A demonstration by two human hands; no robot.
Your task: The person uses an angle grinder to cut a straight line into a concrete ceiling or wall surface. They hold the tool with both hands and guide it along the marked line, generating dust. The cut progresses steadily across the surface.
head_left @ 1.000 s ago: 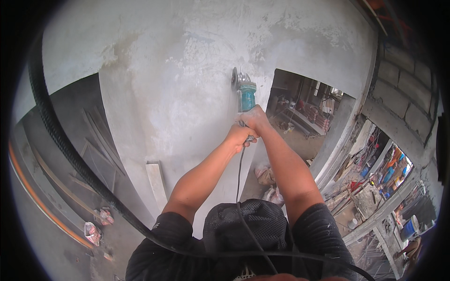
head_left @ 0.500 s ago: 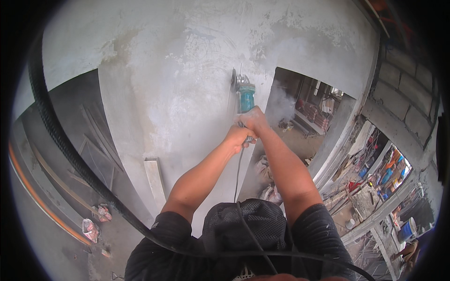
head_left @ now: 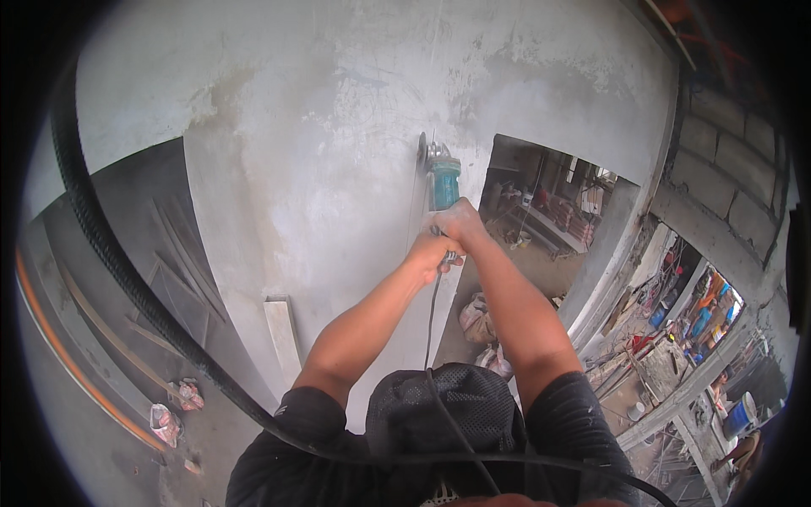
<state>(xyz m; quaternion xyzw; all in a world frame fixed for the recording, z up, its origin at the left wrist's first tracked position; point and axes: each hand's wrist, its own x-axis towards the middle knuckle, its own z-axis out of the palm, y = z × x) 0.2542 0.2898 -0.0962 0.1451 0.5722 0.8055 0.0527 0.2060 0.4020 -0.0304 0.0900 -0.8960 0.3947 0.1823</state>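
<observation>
A teal angle grinder (head_left: pixel 445 182) is held out at arm's length against the grey plastered wall (head_left: pixel 338 186). Its dark disc (head_left: pixel 421 150) stands edge-on to the wall, at a thin vertical line. My right hand (head_left: pixel 459 221) wraps the grinder's body just behind the teal housing. Below it, my left hand (head_left: pixel 433 251) is closed round the rear end of the tool, where the cord (head_left: pixel 433 317) comes out and hangs toward me. The palms and the undersides of the fingers are hidden.
Doorways open on both sides of the wall. A rectangular metal channel (head_left: pixel 281 334) leans at its foot. Filled sacks (head_left: pixel 477 319) lie in the right opening, small bags (head_left: pixel 166 422) on the left floor. A blue bucket (head_left: pixel 740 414) stands far right. A black hose (head_left: pixel 144 279) crosses my left.
The dust cloud by the right doorway has thinned. The grinder and both hands sit slightly lower in the picture, as does the wall around them; my grip is the same.
</observation>
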